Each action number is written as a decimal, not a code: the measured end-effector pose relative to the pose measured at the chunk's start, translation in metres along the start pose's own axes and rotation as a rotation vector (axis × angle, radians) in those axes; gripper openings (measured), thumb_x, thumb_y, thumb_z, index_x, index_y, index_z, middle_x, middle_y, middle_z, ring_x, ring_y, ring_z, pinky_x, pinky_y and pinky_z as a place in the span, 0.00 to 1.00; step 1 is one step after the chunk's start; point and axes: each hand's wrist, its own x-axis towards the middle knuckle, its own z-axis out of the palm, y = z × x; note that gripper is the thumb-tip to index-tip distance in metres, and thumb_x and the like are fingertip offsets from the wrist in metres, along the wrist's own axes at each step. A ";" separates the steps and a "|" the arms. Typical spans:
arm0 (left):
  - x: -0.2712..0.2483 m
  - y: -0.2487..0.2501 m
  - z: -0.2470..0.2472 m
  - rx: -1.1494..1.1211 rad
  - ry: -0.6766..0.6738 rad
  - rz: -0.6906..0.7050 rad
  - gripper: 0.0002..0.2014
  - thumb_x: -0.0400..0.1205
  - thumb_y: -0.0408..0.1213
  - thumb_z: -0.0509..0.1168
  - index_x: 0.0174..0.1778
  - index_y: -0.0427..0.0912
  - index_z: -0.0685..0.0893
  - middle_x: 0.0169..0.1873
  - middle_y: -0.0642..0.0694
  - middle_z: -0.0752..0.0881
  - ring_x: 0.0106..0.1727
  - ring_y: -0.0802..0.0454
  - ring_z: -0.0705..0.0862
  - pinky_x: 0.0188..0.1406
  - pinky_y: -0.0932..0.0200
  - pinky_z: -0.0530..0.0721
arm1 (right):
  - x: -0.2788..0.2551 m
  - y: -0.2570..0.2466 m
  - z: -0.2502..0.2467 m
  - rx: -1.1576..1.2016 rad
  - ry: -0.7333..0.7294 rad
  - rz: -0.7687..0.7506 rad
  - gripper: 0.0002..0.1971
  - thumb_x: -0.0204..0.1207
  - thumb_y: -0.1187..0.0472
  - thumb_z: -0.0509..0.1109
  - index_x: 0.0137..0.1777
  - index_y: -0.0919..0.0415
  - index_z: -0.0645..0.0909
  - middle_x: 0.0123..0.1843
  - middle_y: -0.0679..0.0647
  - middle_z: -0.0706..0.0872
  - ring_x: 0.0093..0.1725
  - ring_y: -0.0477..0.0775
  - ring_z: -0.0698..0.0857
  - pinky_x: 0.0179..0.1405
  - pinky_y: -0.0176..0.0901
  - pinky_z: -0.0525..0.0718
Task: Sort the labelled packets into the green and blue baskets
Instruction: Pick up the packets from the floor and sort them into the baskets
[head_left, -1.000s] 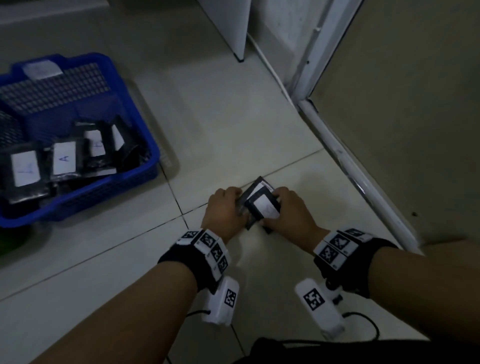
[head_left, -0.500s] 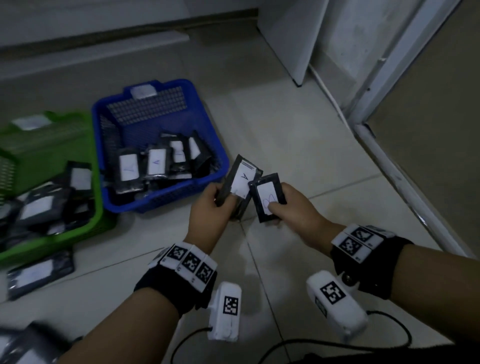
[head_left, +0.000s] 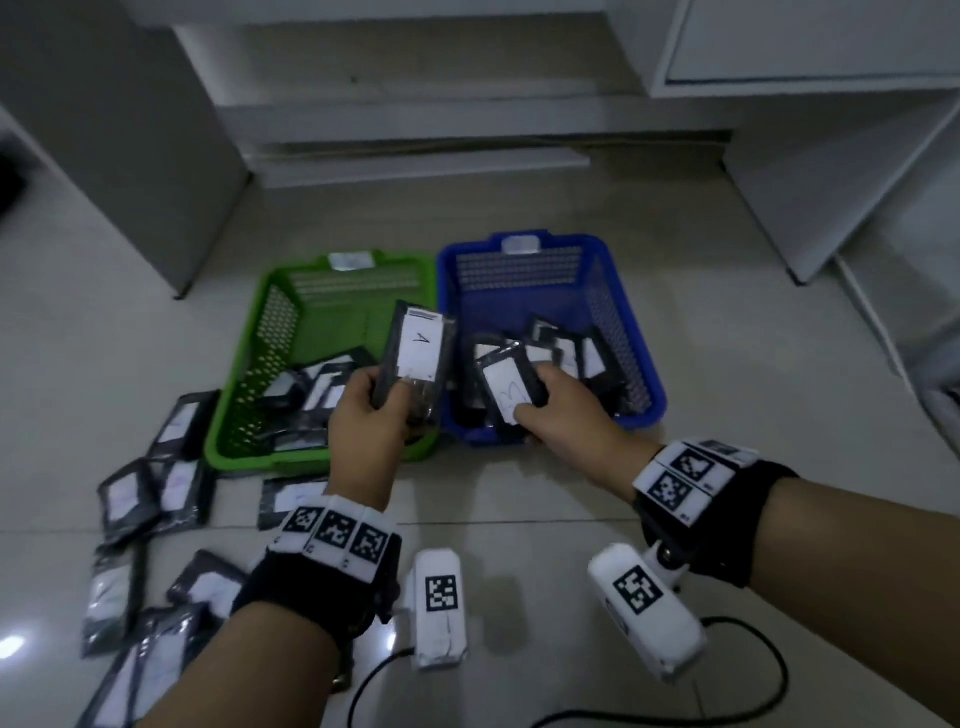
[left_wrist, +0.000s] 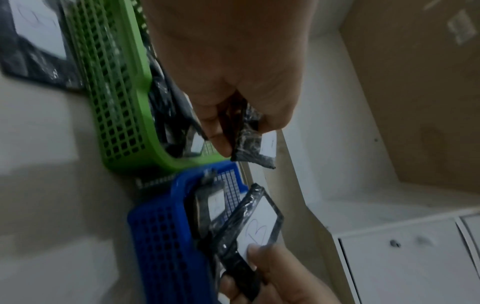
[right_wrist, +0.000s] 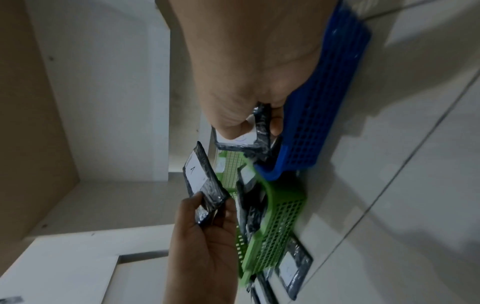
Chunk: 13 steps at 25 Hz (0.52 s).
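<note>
My left hand (head_left: 371, 415) grips a black packet labelled A (head_left: 418, 351) upright over the green basket's (head_left: 265, 358) right edge; that A packet (right_wrist: 198, 174) also shows in the right wrist view. My right hand (head_left: 558, 408) pinches a black packet labelled B (head_left: 506, 387) over the front of the blue basket (head_left: 631, 364). The B packet (left_wrist: 257, 224) appears in the left wrist view, held by the right hand (left_wrist: 267, 273). Both baskets hold several labelled packets.
Several loose packets (head_left: 156, 488) lie on the tiled floor left of and in front of the green basket. White cabinets (head_left: 805, 47) and a shelf (head_left: 415, 161) stand behind the baskets. A cable (head_left: 737, 675) trails on the floor near my right wrist.
Both hands lifted the two packets off the floor at the right and carried them left to the baskets. The packets were separated, one in each hand.
</note>
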 end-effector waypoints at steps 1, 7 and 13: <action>0.004 0.000 -0.015 -0.020 0.021 -0.002 0.04 0.75 0.42 0.66 0.43 0.48 0.83 0.43 0.33 0.86 0.44 0.35 0.86 0.48 0.33 0.87 | 0.006 -0.011 0.015 -0.032 -0.026 -0.023 0.20 0.73 0.66 0.69 0.65 0.59 0.74 0.52 0.56 0.84 0.47 0.58 0.86 0.44 0.52 0.88; 0.034 -0.026 -0.097 -0.115 0.117 -0.066 0.11 0.68 0.47 0.66 0.43 0.48 0.84 0.43 0.40 0.89 0.50 0.33 0.86 0.52 0.33 0.86 | 0.051 -0.055 0.100 -0.171 -0.088 -0.056 0.17 0.72 0.66 0.73 0.54 0.56 0.69 0.48 0.59 0.83 0.40 0.63 0.88 0.40 0.55 0.89; 0.055 -0.027 -0.112 -0.250 0.047 -0.153 0.05 0.79 0.33 0.65 0.49 0.39 0.82 0.44 0.39 0.87 0.42 0.43 0.86 0.38 0.53 0.88 | 0.075 -0.078 0.125 -0.363 -0.070 0.009 0.15 0.74 0.57 0.75 0.57 0.60 0.78 0.41 0.40 0.75 0.43 0.50 0.81 0.36 0.36 0.76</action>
